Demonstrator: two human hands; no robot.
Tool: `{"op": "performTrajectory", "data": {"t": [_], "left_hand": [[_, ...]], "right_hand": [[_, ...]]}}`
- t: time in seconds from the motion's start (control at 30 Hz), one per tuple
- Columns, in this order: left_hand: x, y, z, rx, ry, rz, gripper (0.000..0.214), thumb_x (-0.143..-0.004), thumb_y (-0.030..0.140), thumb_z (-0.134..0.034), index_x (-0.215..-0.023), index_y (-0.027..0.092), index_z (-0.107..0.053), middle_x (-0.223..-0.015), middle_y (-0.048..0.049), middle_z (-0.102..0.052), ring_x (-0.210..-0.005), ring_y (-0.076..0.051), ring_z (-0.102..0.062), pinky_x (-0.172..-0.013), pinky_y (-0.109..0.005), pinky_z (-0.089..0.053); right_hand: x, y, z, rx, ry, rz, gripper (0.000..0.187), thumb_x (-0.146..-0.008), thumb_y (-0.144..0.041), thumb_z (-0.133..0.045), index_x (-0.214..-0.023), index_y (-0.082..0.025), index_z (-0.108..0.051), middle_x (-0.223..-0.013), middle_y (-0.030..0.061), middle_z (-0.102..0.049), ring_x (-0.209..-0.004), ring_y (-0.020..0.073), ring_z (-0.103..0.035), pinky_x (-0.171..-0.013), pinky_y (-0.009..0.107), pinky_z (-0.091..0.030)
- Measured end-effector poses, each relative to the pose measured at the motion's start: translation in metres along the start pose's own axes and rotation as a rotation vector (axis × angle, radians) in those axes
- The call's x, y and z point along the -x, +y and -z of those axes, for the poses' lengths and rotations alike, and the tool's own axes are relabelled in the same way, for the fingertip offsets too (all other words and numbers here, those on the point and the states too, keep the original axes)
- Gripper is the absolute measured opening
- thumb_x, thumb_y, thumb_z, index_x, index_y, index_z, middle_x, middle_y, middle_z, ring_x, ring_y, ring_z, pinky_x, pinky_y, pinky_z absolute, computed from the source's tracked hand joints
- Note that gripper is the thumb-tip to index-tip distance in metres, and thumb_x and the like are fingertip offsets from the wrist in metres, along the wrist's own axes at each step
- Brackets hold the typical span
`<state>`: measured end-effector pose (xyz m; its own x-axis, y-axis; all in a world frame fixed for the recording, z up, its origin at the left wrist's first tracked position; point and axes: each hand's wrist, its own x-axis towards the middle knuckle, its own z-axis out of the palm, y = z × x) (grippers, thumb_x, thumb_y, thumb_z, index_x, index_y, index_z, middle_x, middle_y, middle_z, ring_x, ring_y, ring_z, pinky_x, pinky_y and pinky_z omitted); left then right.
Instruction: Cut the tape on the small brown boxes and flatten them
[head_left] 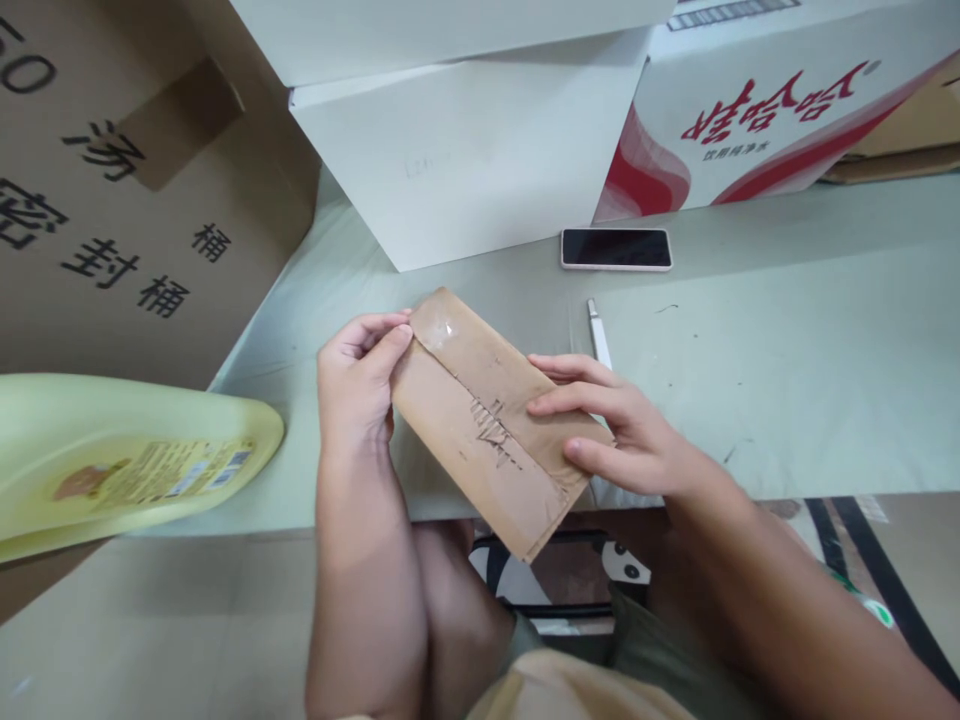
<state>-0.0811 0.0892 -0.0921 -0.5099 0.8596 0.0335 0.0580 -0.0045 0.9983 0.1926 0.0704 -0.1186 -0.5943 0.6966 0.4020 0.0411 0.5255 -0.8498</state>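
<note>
- Over the table edge, our left hand (360, 375) pinches the parcel (480, 420) by its left end.
- Right hand (622, 430) clamps the right end, fingers spread on top.
- Tape sealed, nothing opened; white tool (598, 335) lies untouched nearby.

Soft even light, warped edges

One brown parcel (465, 400), one phone (616, 248), one white pen (598, 330), one yellow bottle (112, 460).
</note>
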Motion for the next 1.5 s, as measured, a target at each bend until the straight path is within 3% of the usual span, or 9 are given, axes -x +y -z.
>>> {"op": "performTrajectory", "data": {"t": [0.13,0.23,0.43,0.63,0.83,0.97,1.1,1.2,1.5], "left_hand": [[0.0,0.0,0.002,-0.017,-0.028,0.006,0.025,-0.063,0.033,-0.09,-0.075,0.021,-0.071,-0.095,-0.0061,-0.079,-0.094,-0.025,-0.076,-0.082,-0.038,-0.064],[-0.001,-0.001,0.005,-0.049,-0.065,-0.004,0.028,-0.061,0.029,-0.091,-0.075,0.022,-0.068,-0.1,-0.0059,-0.078,-0.095,-0.026,-0.075,-0.082,-0.039,-0.063],[-0.003,0.001,0.006,-0.058,-0.055,-0.005,0.027,-0.057,0.026,-0.091,-0.071,0.021,-0.068,-0.097,-0.0059,-0.077,-0.091,-0.025,-0.074,-0.081,-0.039,-0.062],[0.0,0.005,0.006,-0.046,-0.001,-0.023,0.025,-0.051,0.027,-0.091,-0.066,0.021,-0.072,-0.088,-0.0024,-0.078,-0.085,-0.02,-0.073,-0.074,-0.031,-0.059],[0.003,0.001,0.005,-0.005,0.009,-0.02,0.024,-0.05,0.027,-0.091,-0.065,0.022,-0.073,-0.086,-0.0018,-0.078,-0.083,-0.019,-0.073,-0.075,-0.03,-0.06],[0.004,-0.001,0.004,0.004,-0.061,-0.01,0.027,-0.057,0.034,-0.091,-0.073,0.022,-0.073,-0.095,-0.0033,-0.079,-0.087,-0.019,-0.073,-0.076,-0.03,-0.06],[0.004,0.001,0.009,-0.136,-0.161,-0.125,0.028,-0.067,0.037,-0.09,-0.09,0.025,-0.08,-0.112,-0.0057,-0.079,-0.106,-0.025,-0.074,-0.093,-0.039,-0.062],[0.004,0.005,0.012,-0.276,-0.218,-0.225,0.018,-0.073,0.036,-0.084,-0.088,0.026,-0.084,-0.12,-0.0062,-0.079,-0.122,-0.029,-0.071,-0.105,-0.044,-0.059],[0.025,0.03,-0.002,-0.574,-0.112,-0.18,0.013,-0.082,0.038,-0.077,-0.082,0.026,-0.082,-0.096,-0.0033,-0.081,-0.093,-0.026,-0.075,-0.091,-0.043,-0.063]], "right_hand": [[0.001,0.001,0.002,-0.028,-0.017,0.02,0.028,-0.099,-0.038,-0.07,-0.124,-0.027,-0.075,-0.149,0.0128,-0.061,-0.142,0.0287,-0.061,-0.114,0.045,-0.056],[0.002,0.001,0.002,-0.043,-0.045,0.009,0.029,-0.099,-0.04,-0.071,-0.125,-0.028,-0.074,-0.15,0.0129,-0.059,-0.143,0.0284,-0.059,-0.117,0.044,-0.053],[0.005,0.005,0.001,-0.169,-0.035,-0.018,0.055,-0.105,-0.063,-0.054,-0.151,-0.034,-0.057,-0.157,0.011,-0.056,-0.148,0.029,-0.054,-0.123,0.048,-0.046],[0.011,0.01,0.004,-0.26,-0.068,-0.206,0.066,-0.101,-0.076,-0.047,-0.156,-0.04,-0.051,-0.159,0.0079,-0.055,-0.147,0.0332,-0.054,-0.121,0.054,-0.044],[0.009,0.002,-0.005,-0.197,-0.108,-0.092,0.053,-0.102,-0.061,-0.06,-0.149,-0.036,-0.058,-0.165,0.0102,-0.045,-0.159,0.0331,-0.038,-0.128,0.054,-0.038],[0.006,0.0,-0.009,-0.175,-0.109,-0.057,0.047,-0.101,-0.054,-0.065,-0.143,-0.034,-0.064,-0.165,0.0113,-0.043,-0.158,0.0342,-0.04,-0.128,0.055,-0.038],[0.005,-0.001,-0.008,-0.173,-0.136,-0.055,0.043,-0.1,-0.047,-0.068,-0.141,-0.033,-0.066,-0.167,0.0107,-0.039,-0.158,0.0328,-0.04,-0.129,0.053,-0.036],[0.005,-0.002,-0.007,-0.179,-0.15,-0.054,0.041,-0.099,-0.046,-0.069,-0.138,-0.032,-0.067,-0.167,0.0107,-0.038,-0.157,0.0332,-0.041,-0.129,0.053,-0.035],[0.005,-0.002,-0.011,-0.19,-0.17,-0.054,0.039,-0.099,-0.045,-0.068,-0.136,-0.03,-0.066,-0.169,0.0116,-0.034,-0.158,0.0336,-0.039,-0.128,0.053,-0.036]]}}
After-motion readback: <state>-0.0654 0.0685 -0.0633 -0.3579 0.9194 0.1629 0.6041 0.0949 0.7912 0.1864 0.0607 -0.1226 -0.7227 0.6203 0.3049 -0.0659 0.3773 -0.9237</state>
